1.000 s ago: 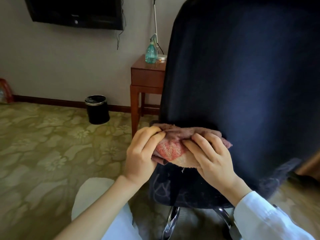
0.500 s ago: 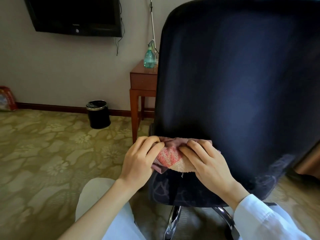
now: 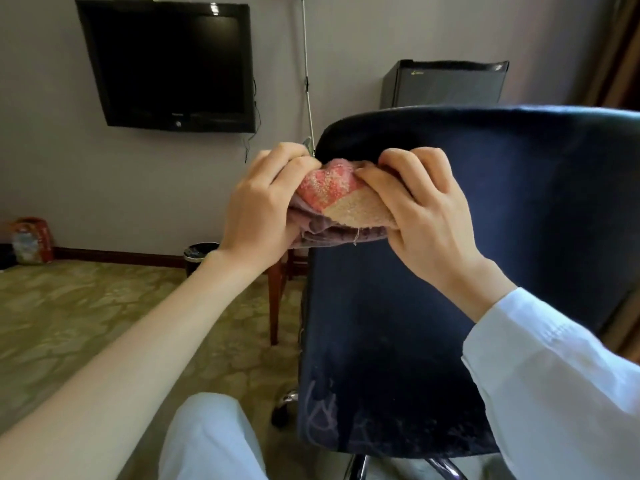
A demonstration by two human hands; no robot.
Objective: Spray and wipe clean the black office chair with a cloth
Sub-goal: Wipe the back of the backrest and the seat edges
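We see a pale trouser knee (image 3: 204, 441) nearest, and a white sleeve (image 3: 554, 375) on the right arm; the left forearm is bare. The chair (image 3: 485, 254) stands with its back to us, so we work on the rear of the backrest. There are pale scuffs low on it, and the chrome base (image 3: 287, 398) peeks out below.

The cloth (image 3: 332, 199) is bunched into a thick pad, which probably gives a firm wiping face. It sits against the upper left of the backrest, just under the top edge. The left grip (image 3: 258, 206) is curled round the cloth's left side, and the right grip (image 3: 426, 216) is curled round its right side with the fingertips tucked over the top. Both are closed on the cloth. We judge the two-handed hold is for pressure and to stop the pad unfolding.

Behind the chair we see the counter leg (image 3: 273, 299), then the bin (image 3: 199, 252) by the wall. Further back are the TV (image 3: 169, 64) and a small fridge (image 3: 443, 84).

Versus the earlier frames:
- The cloth and both grips were low on the backrest near the seat, and are now up by the top edge, so we read this as an upward wipe.
- The hold is unchanged.
- The view has tilted up, so the fridge is now in view.
- The spray bottle seen on the counter before is now hidden behind the left grip
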